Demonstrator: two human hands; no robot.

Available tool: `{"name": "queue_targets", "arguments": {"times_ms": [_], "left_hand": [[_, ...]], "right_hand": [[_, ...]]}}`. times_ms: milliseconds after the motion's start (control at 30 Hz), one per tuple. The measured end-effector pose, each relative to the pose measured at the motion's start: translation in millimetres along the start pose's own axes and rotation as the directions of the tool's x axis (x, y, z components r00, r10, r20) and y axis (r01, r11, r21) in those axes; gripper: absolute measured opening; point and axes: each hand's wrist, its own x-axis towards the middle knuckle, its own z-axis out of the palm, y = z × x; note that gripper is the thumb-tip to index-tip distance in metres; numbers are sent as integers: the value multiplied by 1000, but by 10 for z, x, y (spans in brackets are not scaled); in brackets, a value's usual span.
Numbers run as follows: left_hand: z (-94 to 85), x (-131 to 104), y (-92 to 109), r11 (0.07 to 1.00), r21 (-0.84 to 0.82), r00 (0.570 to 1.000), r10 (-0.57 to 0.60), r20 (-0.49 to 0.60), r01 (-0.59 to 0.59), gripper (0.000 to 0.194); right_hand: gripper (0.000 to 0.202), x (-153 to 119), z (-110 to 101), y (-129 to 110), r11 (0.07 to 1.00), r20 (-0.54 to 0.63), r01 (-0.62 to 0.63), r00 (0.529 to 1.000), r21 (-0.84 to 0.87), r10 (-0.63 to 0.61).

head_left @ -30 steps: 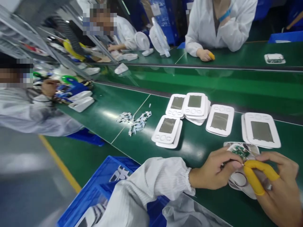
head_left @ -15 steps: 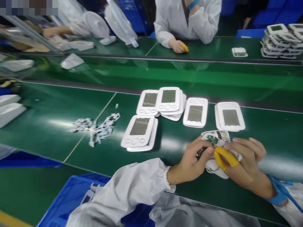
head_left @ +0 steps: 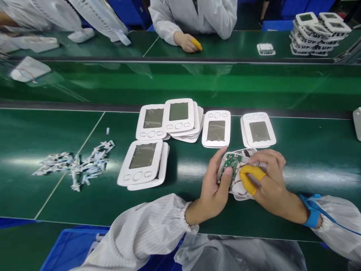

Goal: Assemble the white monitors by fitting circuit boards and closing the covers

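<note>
My left hand grips a green circuit board by its left side, thumb on top. Beneath the board lies a white plastic housing with thin wires across it. Yellow finger cots cover the thumb and forefinger of my right hand, which pinches at the board's right edge. What sits between those fingertips is too small to make out. Just beyond my hands are white panels with grey screens: one stack on the right and another to its left.
More stacked screen panels stand left of my hands. A pile of small pale parts lies farther left. Behind a low green divider sits a person in white, near tall stacks of boards. A blue bin is below the bench edge.
The view has swung right, so everything appears farther left. The circuit board has turned flatter over the white housing, showing more of its face. The dark piece by my left fingers no longer shows.
</note>
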Motion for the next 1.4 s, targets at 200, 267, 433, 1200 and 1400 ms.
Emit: {"name": "queue_targets", "arguments": {"times_ms": [200,267,433,1200,1400], "left_hand": [[7,-6,9,1000,-12,1000,9,-4,-10,47],[4,-10,3,1000,-18,1000,14,-2,-14,47],[-2,-17,-6,999,-24,1000,21,-4,-21,47],[-3,-24,17,996,-55,997,-61,37,63,48],[25,-38,19,1000,-26,1000,-11,-6,10,47]], "right_hand": [[16,36,-13,-21,1000,11,-22,1000,5,22],[17,40,-20,-26,1000,9,-26,1000,-1,26],[17,24,-29,-22,1000,21,-31,999,6,31],[14,-47,4,-33,995,22,-100,995,-12,100],[17,-66,21,-63,995,-34,-98,995,1,98]]}}
